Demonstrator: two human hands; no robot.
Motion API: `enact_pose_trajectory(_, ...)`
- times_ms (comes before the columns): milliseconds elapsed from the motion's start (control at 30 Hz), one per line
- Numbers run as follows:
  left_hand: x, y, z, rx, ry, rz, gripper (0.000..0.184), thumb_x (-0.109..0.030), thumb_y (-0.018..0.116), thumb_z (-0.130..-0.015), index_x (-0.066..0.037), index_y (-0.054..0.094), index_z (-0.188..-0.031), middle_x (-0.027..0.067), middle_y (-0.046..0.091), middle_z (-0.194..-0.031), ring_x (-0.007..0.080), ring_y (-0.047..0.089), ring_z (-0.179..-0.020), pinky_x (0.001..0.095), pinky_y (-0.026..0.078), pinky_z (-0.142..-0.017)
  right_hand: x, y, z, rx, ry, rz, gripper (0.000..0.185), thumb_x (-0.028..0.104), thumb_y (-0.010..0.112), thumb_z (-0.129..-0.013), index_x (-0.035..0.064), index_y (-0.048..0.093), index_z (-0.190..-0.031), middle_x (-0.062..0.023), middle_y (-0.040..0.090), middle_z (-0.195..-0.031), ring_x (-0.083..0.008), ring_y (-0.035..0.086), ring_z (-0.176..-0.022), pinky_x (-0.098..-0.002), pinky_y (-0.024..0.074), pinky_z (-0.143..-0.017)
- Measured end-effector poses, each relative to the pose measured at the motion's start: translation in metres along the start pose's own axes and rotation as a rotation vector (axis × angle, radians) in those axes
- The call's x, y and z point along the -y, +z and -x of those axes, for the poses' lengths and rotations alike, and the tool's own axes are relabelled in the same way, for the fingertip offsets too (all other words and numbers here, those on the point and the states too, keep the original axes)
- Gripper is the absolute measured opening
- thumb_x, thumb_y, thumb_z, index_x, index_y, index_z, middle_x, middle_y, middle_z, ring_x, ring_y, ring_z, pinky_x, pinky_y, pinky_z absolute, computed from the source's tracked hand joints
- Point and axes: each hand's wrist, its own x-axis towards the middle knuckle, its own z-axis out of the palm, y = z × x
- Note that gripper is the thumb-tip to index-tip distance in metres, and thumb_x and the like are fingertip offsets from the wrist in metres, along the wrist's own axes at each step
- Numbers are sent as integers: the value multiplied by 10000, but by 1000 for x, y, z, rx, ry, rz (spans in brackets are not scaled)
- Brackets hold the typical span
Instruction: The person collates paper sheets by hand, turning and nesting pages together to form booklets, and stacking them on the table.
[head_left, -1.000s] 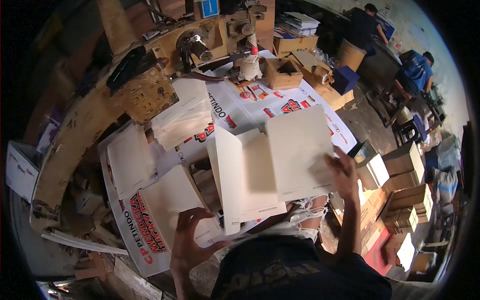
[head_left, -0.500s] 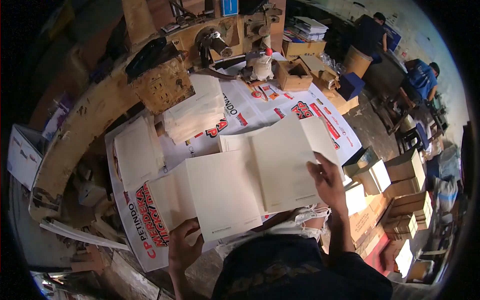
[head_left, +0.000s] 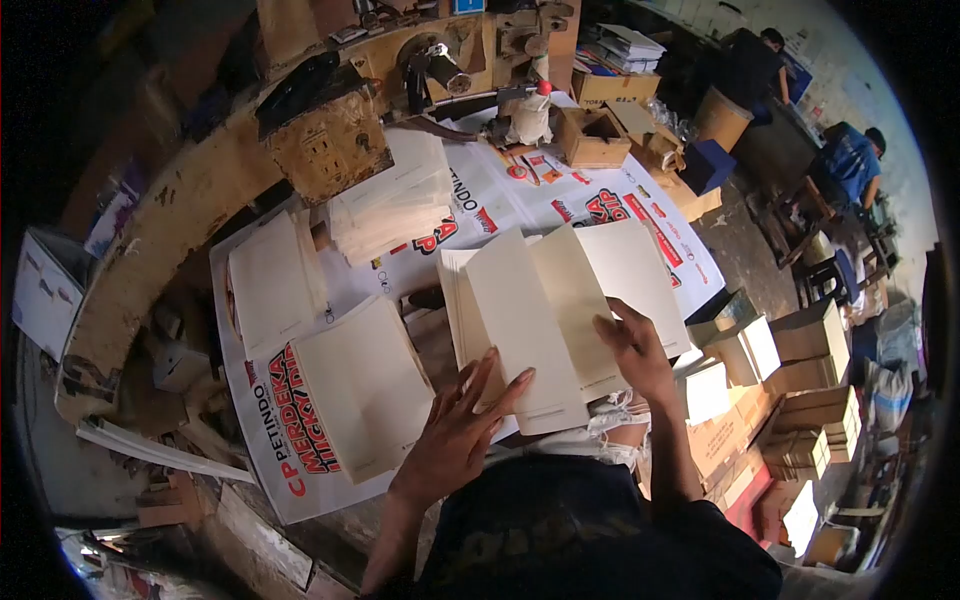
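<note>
Paper [head_left: 525,330] tilts by the desk [head_left: 480,160] between a stack [head_left: 365,385] and more sheets [head_left: 635,270], left hand [head_left: 455,430] spread wide against it, right hand [head_left: 640,350] curled at its far side, hold impossible to tell; work looks partway, this piece not yet flat.

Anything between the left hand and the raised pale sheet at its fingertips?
Nothing visible. The left hand's fingertips overlap the lower left part of the pale sheet. The right hand is on the other side, and the paper stack lies off to the left.
</note>
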Motion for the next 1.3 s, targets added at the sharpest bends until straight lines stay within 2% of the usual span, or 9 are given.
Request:
enact_pose_trajectory(233, 9, -8, 9, -93, -160, 98, 599, -245, 650, -865, -188, 443, -1424, 166, 318, -1483, 348, 337, -1349, 479, 294, -1101, -20, -5, -6, 111, 188, -229, 332, 107, 619, -923, -8, 573, -1231, -114, 671, -1042, -166, 635, -984, -259, 493, -848)
enact_pose_trajectory(367, -34, -1, -15, -232, -65, 76, 940, -395, 792, -710, -75, 327, -1461, 190, 380, -1440, 365, 413, -1275, 496, 341, -1058, -10, -4, -2, 146, 119, -242, 348, 86, 647, -899, -17, 566, -1222, -116, 669, -1037, -161, 638, -948, -269, 506, -824)
enact_pose_trajectory(433, -37, 14, -19, -183, -48, -52, 950, -277, 804, -708, -37, 279, -1462, 210, 400, -1422, 369, 434, -1251, 488, 354, -1048, 14, -9, 5, 150, 158, -194, 366, 90, 649, -900, -15, 552, -1237, -120, 667, -1041, -164, 639, -949, -276, 505, -820)
enact_pose_trajectory(533, -25, 39, -21, -596, -86, 208, 524, -53, 648, -785, -53, 538, -1297, 177, 575, -1242, 332, 584, -1113, 394, 529, -859, 18, -19, 16, 28, 122, -93, 382, 69, 626, -906, 5, 533, -1271, -128, 666, -1043, -171, 637, -957, -291, 499, -837)
enact_pose_trajectory(667, -39, 13, -20, -758, -88, 60, 381, 39, 632, -687, -44, 702, -1052, 103, 617, -959, 273, 614, -873, 367, 517, -727, 5, -80, 23, -260, 144, -65, 418, 91, 631, -900, 14, 524, -1297, -140, 665, -1059, -190, 628, -992, -304, 477, -897)
enact_pose_trajectory(967, -18, 67, -34, -465, 215, -104, 272, -181, 761, -702, -52, 666, -922, 23, 554, -765, 195, 616, -680, 337, 495, -566, 96, -188, 60, -871, -171, 92, 507, 116, 652, -889, -41, 485, -1341, -175, 591, -1256, -178, 583, -1072, -294, 434, -946)
enact_pose_trajectory(1133, -27, 69, -52, -3, -138, 204, 626, -557, 824, -610, -38, 647, -911, 74, 598, -647, 181, 621, -595, 312, 508, -605, 41, -172, 52, -599, -236, 130, 508, 58, 600, -913, -26, 428, -1383, -145, 656, -1108, -181, 611, -1020, -302, 444, -947)
enact_pose_trajectory(1267, -14, 74, -55, 39, -204, 314, 600, -560, 779, -683, -40, 641, -948, 109, 646, -760, 271, 659, -658, 362, 523, -649, 5, -139, 22, -450, 16, 51, 538, 181, 677, -888, -29, 485, -1345, -143, 655, -1093, -170, 608, -999, -297, 445, -914)
enact_pose_trajectory(1300, -4, 89, -56, -221, -150, 249, 518, -469, 766, -747, -17, 646, -970, 126, 646, -761, 296, 656, -682, 379, 518, -674, -2, -136, 18, -439, 61, 1, 542, 195, 687, -882, -22, 495, -1339, -145, 655, -1091, -174, 607, -995, -298, 446, -909)
